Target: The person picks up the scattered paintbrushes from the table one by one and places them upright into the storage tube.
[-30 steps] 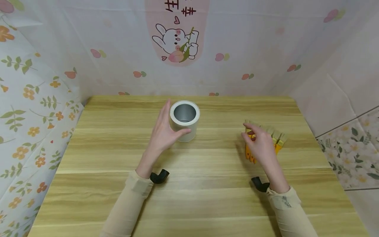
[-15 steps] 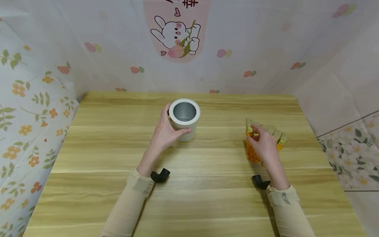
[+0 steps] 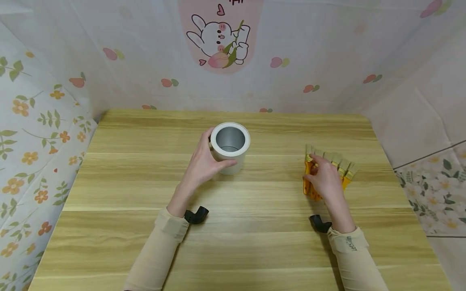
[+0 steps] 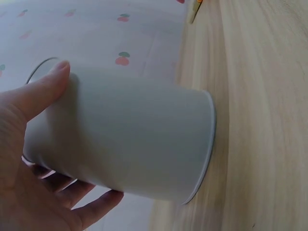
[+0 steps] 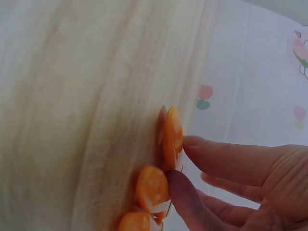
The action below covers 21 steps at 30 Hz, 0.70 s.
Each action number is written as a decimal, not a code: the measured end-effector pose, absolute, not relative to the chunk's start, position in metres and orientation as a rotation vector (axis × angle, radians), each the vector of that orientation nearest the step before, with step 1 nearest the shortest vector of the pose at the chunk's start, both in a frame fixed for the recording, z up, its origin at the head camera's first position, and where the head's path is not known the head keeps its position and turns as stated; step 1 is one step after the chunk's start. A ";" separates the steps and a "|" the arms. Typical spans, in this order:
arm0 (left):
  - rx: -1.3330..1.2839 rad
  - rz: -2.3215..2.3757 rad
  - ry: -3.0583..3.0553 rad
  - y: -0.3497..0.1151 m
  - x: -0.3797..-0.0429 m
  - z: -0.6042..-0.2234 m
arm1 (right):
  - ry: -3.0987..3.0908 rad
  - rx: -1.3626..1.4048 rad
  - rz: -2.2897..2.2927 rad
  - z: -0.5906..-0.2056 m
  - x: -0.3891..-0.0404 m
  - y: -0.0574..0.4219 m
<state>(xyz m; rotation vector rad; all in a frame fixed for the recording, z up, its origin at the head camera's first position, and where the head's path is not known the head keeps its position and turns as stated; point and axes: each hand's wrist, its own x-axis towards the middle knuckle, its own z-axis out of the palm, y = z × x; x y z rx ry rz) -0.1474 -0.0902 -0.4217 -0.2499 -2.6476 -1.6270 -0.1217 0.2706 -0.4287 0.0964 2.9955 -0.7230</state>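
Note:
A white cylindrical tin can (image 3: 240, 161) with a wide rim and a grey metallic inside stands upright on the table. My left hand (image 3: 202, 163) grips its left side, the thumb across the front and the fingers behind. The left wrist view shows the smooth can wall (image 4: 134, 130) within that grasp. Farther right, my right hand (image 3: 326, 178) pinches the leftmost paintbrush (image 3: 308, 166) of a row, thumb and forefinger at its orange handle. Other paintbrushes (image 3: 350, 171) fan out beside it, pale bristles facing the back, their handles partly hidden under the hand. Orange handle ends (image 5: 151, 190) show in the right wrist view.
The wood-grain table (image 3: 251, 250) runs back to a white cloth (image 3: 145, 52) printed with fruit and a rabbit. Flowered cloth (image 3: 43, 153) hangs at the left, pale panels at the right. A black curved piece (image 3: 196, 215) sits at each wrist.
My right hand has come down onto the leftmost paintbrush, which has tilted slightly. The left fingers have closed in around the can. The head view has shifted a little.

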 end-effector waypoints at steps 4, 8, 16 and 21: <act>-0.320 -1.618 -2.655 -0.092 -0.145 -0.420 | 2.987 0.065 -0.669 -0.428 -0.122 0.270; -0.362 -1.659 -2.662 -0.094 -0.144 -0.420 | 2.983 0.045 -0.654 -0.428 -0.122 0.270; -0.424 -1.674 -2.700 -0.092 -0.142 -0.420 | 2.873 0.091 -0.814 -0.422 -0.122 0.272; -0.471 -1.644 -2.711 -0.092 -0.142 -0.418 | 2.875 0.132 -1.034 -0.402 -0.123 0.266</act>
